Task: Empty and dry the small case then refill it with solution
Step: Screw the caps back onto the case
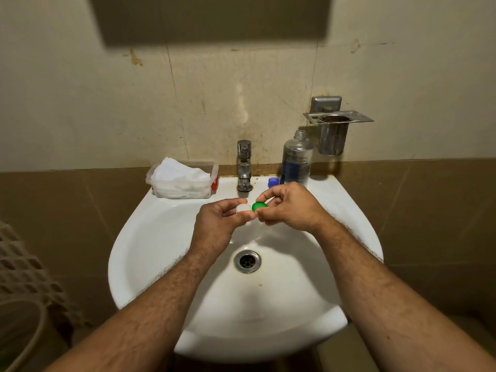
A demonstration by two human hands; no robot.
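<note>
Green and white caps both sit on the small case [251, 207], pinched between left hand [220, 221] and right hand [290, 208] at frame centre over the sink [139, 253]; the solution bottle [297, 159] stands uncapped, so whether emptying has begun is unclear.

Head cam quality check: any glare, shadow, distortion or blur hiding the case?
Head view: strong wide-angle bowing at the edges; dim warm light; a large dark shadow on the upper wall; soft glare on the sink basin. The small case, with white and green caps, stays sharp and unshadowed between the left hand and right hand.
</note>
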